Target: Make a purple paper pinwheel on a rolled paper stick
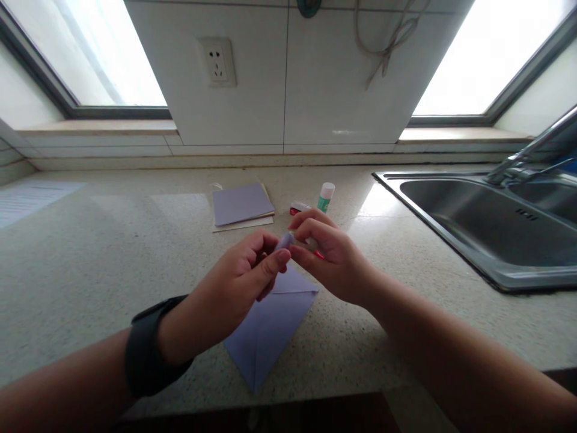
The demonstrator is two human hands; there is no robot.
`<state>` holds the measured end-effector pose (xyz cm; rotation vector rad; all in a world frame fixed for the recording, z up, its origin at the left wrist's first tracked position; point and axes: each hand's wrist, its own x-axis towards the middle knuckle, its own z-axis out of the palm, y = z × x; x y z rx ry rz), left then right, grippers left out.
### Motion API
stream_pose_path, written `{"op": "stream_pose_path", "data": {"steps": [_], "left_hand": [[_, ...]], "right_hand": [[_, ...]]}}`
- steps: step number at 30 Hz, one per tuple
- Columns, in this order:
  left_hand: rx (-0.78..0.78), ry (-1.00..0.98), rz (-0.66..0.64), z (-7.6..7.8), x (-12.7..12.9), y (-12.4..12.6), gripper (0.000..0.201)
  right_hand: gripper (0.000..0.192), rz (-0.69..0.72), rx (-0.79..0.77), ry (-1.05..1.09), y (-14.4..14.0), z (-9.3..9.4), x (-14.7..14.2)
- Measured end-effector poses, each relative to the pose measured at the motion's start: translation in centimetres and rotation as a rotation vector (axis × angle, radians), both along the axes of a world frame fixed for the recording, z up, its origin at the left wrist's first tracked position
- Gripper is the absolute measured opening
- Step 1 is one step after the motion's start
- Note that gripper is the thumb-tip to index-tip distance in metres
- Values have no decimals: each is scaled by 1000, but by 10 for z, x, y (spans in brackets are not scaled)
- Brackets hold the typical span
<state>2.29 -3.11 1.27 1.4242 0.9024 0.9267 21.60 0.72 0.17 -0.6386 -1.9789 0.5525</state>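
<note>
Holding a small lavender piece (283, 242) between thumb and fingers, your left hand (246, 264) is narrow; your right hand (336, 252) has its fingertips close beside it, but I cannot tell what it grips. Below, on the counter (135, 258), the purple sheet (274, 325) is already folded. Work on the small piece, I judge, remains unfinished. The glue stick (325, 197) stands capped, near the stacked papers (243, 203).
</note>
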Motion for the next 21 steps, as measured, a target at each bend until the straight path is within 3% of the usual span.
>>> {"op": "stream_pose_path", "data": {"steps": [9, 13, 17, 21], "left_hand": [[229, 318, 54, 7, -2, -6, 45], [37, 108, 10, 7, 1, -8, 44], [-228, -181, -117, 10, 3, -8, 41], [-391, -350, -250, 14, 0, -7, 34]], "right_hand": [[22, 34, -29, -9, 0, 0, 3], [21, 124, -50, -2, 1, 1, 7], [25, 193, -70, 12, 0, 5, 10], [21, 285, -119, -10, -3, 13, 15]]}}
